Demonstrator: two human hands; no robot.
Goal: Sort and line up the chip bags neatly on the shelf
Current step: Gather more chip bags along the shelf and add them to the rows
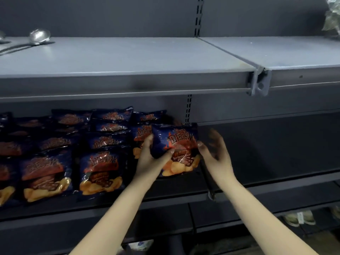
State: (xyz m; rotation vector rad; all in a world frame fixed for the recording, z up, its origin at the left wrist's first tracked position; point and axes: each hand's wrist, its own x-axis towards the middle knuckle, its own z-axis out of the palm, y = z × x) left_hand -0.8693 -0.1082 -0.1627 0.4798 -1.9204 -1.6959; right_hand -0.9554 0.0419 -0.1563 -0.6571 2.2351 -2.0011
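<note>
Head view, the only one on offer

Position: the chip bag (176, 144) is at the right end of the stocked shelf (180, 187), at the front of the last column and overlapping a bag behind it. Whether its bottom edge rests on the shelf cannot be told.

Hands: the left hand (152, 161) grips the bag's left edge, fingers curled behind and thumb pressed on the front. The right hand (216, 151) is just beside the right edge, fingers spread and relaxed, holding nothing. It is blurred, so contact by the thumb tip cannot be confirmed.

The other bags (100, 170) lie in overlapping columns to the left, not all square.

Risks, in my judgement:
- The one-sided grip on slick foil may let the bag twist or slide, so it ends up crooked.
- The thumb pressure could crush the chips inside.
- Pushing the bag back may nudge the bag behind it and spoil that column.
- A sweep of the open right hand could knock the bag rightward, out of line with its column
</note>
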